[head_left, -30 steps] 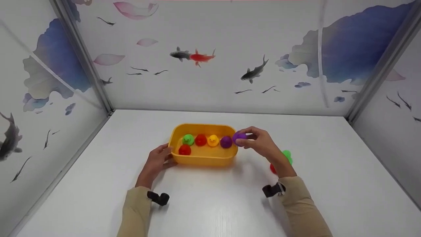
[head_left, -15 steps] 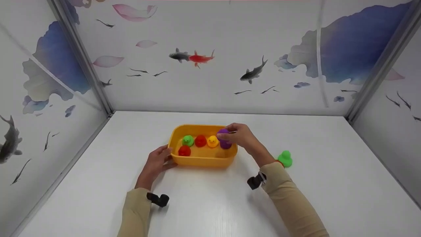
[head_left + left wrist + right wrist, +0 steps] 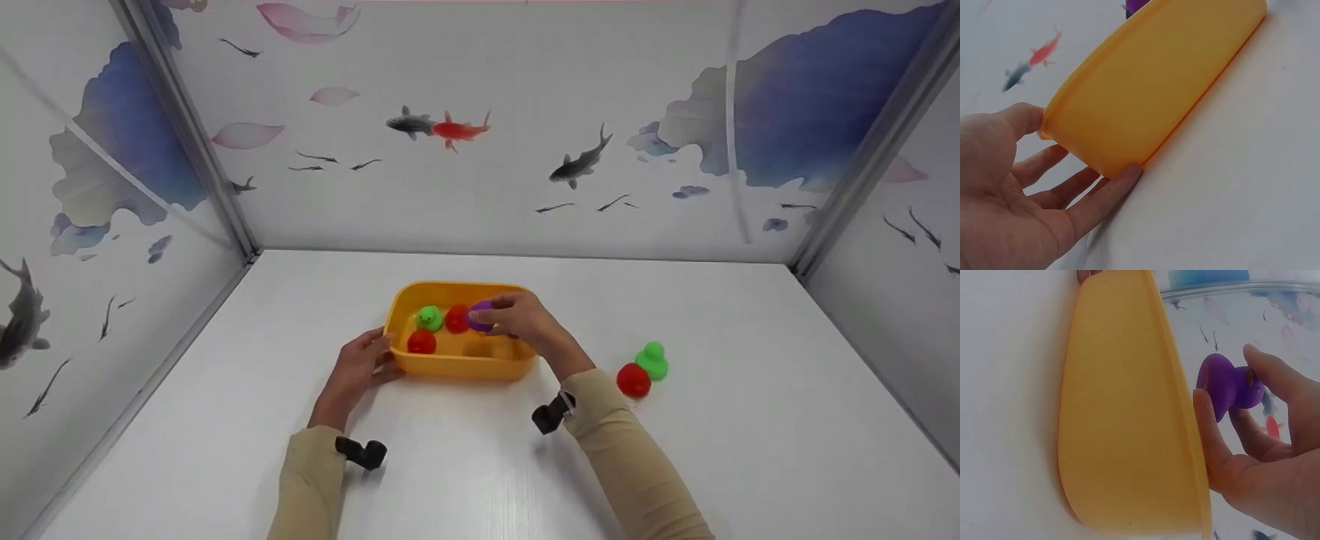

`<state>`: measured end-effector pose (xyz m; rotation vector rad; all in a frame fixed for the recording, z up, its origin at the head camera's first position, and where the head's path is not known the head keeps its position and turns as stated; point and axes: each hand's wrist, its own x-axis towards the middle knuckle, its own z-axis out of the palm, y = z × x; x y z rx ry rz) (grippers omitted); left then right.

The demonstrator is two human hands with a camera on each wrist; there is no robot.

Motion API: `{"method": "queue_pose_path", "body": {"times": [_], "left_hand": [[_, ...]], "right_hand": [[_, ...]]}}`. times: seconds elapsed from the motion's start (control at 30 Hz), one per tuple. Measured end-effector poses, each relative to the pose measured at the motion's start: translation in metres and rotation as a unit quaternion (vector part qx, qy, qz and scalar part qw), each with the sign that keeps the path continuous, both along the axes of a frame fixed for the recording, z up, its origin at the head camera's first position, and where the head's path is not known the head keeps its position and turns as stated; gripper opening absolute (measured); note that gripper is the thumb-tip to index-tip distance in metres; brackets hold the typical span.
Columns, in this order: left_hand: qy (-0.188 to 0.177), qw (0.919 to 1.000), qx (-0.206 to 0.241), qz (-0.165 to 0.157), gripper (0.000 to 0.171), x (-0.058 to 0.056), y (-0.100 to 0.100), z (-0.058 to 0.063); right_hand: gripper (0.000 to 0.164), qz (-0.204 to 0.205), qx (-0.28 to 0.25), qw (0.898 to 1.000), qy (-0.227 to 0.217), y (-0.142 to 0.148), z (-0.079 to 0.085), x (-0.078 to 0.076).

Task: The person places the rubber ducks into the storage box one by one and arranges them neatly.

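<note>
The purple duck (image 3: 1221,385) is above the yellow bin (image 3: 465,367), pinched between the right hand's (image 3: 529,321) thumb and fingers. The left hand (image 3: 358,366) grips the bin's left end, thumb at the rim. Inside sit a green duck (image 3: 429,319) and two red toys (image 3: 421,342). Rightward on the tabletop (image 3: 465,465), a red ball-like toy (image 3: 634,381) lies just beside a green toy (image 3: 654,363).

Purple duck (image 3: 1220,386) was pinched in right hand (image 3: 521,319), roughly upright, held over the bin. Orange-yellow bin (image 3: 461,367), rounded corners, sat flat and open-topped; left hand (image 3: 360,364) held its left end.
</note>
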<state>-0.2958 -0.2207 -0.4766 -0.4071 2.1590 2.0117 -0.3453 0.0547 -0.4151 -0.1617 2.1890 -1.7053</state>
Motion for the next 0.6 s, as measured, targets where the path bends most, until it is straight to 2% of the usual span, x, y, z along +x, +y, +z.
{"method": "queue_pose_path", "body": {"times": [0.17,0.37,0.6], "left_hand": [[0.000,1.0000,0.004,-0.004,0.053,0.000,0.001,0.000],[0.001,1.0000,0.000,-0.002,0.054,0.000,0.000,0.000],[0.008,0.9999,0.002,-0.012,0.054,0.001,0.000,0.000]], "right_hand": [[0.036,-0.008,-0.040,0.999,-0.021,-0.009,-0.003,0.000],[0.037,-0.001,-0.065,0.997,-0.031,-0.016,-0.001,0.000],[0.037,-0.007,-0.041,0.998,-0.039,-0.026,-0.004,-0.002]]}}
